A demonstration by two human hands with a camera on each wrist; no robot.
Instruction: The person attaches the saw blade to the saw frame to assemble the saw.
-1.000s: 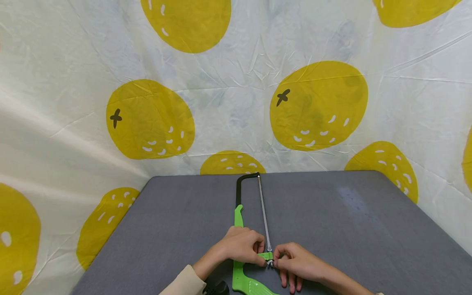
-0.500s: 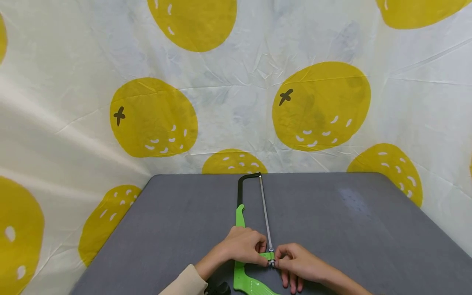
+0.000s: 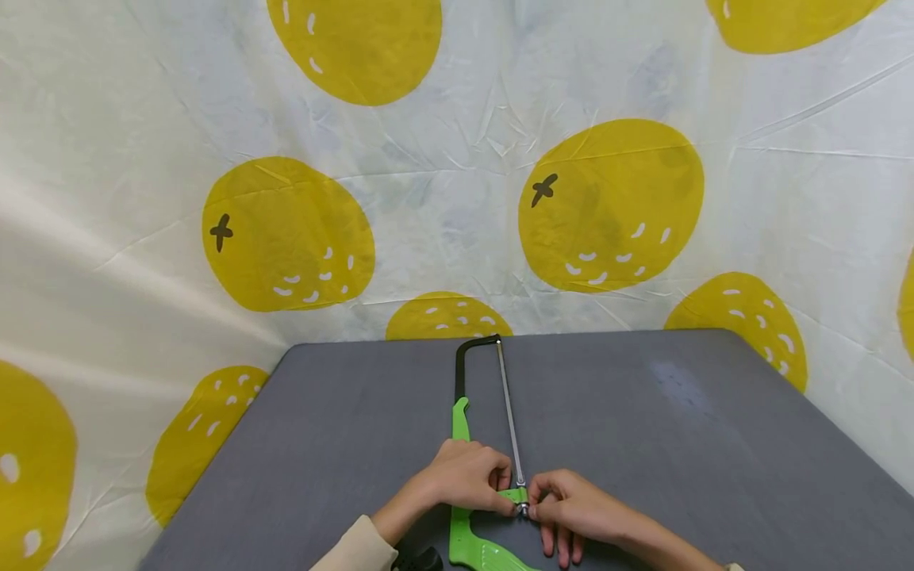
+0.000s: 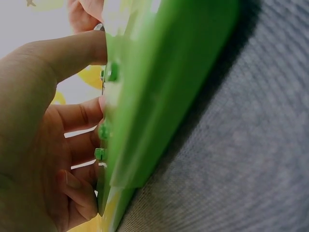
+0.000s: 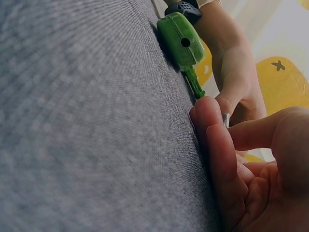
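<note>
A hacksaw (image 3: 461,420) with a green handle and black front frame lies on the grey table, its far end pointing away from me. Along its right side runs the narrow blade (image 3: 508,404). My left hand (image 3: 471,476) grips the green frame beside the blade's near end; in the left wrist view, its thumb and fingers are against the green body (image 4: 159,87). At the blade's near end, a small metal wing nut (image 3: 522,510) is pinched by my right hand (image 3: 578,507). In the right wrist view, the fingers mostly hide that nut.
The grey table (image 3: 643,428) reaches back to a white cloth (image 3: 457,222) printed with yellow fruit, which also hangs along both sides. A black strapped device (image 3: 424,560) sits by my left wrist, near the saw's handle.
The head view shifts slightly right, then back left. Both hands stay at the same places on the hacksaw, with no clear turn of the wing nut visible.
</note>
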